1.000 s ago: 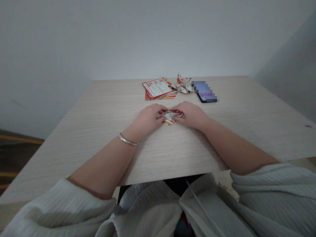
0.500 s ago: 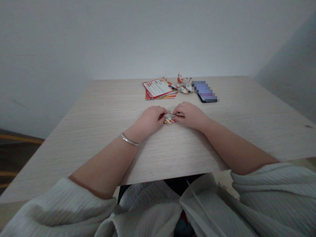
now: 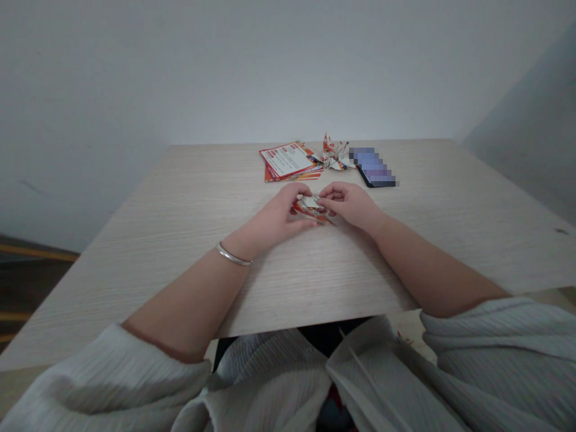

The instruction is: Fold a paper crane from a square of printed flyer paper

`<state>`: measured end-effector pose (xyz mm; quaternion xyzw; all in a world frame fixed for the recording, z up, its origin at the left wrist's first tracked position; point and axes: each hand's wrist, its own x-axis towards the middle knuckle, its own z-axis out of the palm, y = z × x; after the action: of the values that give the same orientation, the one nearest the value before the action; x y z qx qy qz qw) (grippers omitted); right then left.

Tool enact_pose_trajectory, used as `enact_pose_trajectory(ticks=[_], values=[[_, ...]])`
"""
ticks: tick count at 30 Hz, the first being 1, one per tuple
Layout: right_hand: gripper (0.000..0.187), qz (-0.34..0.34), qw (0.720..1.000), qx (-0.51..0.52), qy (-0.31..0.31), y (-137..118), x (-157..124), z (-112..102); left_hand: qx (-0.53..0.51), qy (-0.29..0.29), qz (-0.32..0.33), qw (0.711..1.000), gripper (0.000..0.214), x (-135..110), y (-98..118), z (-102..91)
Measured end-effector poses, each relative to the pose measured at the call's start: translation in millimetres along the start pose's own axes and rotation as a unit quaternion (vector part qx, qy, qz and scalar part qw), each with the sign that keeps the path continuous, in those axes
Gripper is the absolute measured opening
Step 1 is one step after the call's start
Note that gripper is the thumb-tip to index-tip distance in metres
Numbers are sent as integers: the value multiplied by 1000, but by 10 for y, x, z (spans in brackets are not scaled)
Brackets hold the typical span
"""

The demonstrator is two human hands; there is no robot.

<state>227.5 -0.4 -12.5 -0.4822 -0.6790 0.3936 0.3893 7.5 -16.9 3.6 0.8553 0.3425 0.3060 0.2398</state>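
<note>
A small piece of folded paper (image 3: 310,205), printed red, orange and white, is between my two hands over the middle of the table. My left hand (image 3: 287,215) holds it from the left, with the thumb stretched along its near edge and the fingers curled round the far side. On the right, my right hand (image 3: 346,203) pinches the paper's upper right part between thumb and fingers. The fingers partly hide the folds. A silver bangle (image 3: 233,255) circles my left wrist.
Printed sheets (image 3: 288,161) lie stacked at the back of the pale wooden table (image 3: 180,198). Beside them stands a folded paper shape with pointed petals (image 3: 333,155). A phone (image 3: 374,168) with a blurred screen lies right of it, and a wall (image 3: 288,72) rises behind.
The folded paper has been turned and shows more of its red and white faces. My left thumb has stretched out toward the right, and both hands have shifted slightly.
</note>
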Motion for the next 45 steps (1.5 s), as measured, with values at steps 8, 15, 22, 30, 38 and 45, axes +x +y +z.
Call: enact_pose_trajectory(ticks=[8,15,22,30,38,45], values=[[14,-45,998,-41,-23,25,-4,4,51,50,-48,996,7,51,-96,35],[19,-117,980,-156,-42,22,-12,-8,69,38,-68,995,14,55,-113,41],[18,-227,901,-363,-65,23,31,-69,192,-68,4,979,25,57,-90,-2],[32,-134,860,-492,-22,-106,14,-102,241,-147,91,955,30,48,44,-7],[28,-68,897,-435,-50,-71,-31,-183,261,-151,139,943,34,35,6,-11],[46,-96,869,-479,-78,50,21,-157,239,-162,125,949,33,28,-24,-17]])
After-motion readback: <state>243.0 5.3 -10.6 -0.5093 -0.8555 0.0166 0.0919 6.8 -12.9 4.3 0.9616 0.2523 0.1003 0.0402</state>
